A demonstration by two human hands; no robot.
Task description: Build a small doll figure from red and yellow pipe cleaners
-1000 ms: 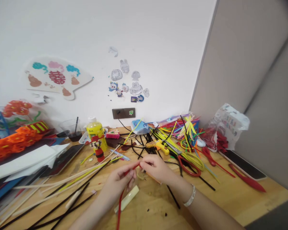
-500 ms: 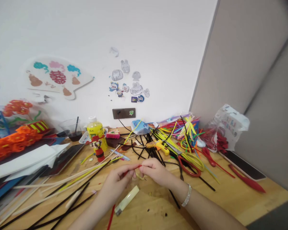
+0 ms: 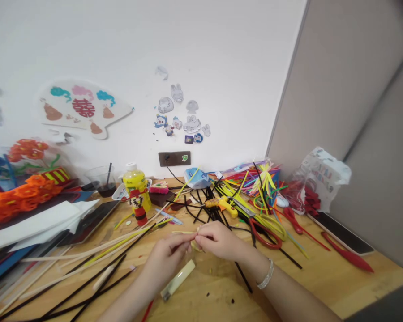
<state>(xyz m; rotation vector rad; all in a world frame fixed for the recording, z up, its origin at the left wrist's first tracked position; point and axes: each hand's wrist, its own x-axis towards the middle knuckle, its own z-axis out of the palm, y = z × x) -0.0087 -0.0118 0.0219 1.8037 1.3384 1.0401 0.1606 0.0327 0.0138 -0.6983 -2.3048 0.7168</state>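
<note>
My left hand [image 3: 168,257] and my right hand [image 3: 218,241] meet fingertip to fingertip above the middle of the table. Both are closed in a pinch on a thin red pipe cleaner [image 3: 147,311]. Most of it is hidden by the fingers and left forearm, and its lower part shows at the bottom edge. Under the left wrist lies a pale yellow lighter [image 3: 179,278]. Something small and yellowish pokes out below the right fingers, too hidden to name. My right wrist wears a silvery bracelet [image 3: 266,274].
Black and cream pipe cleaners [image 3: 97,286] lie at left. Behind the hands are a yellow glue gun [image 3: 223,205], red-handled scissors [image 3: 267,237], a small red figure [image 3: 140,210] and a yellow bottle [image 3: 136,185]. A phone [image 3: 342,232] lies at right.
My fingers have closed in tighter, and the red between them is now almost covered. Less of the red strand shows beside the left forearm. The view has shifted slightly.
</note>
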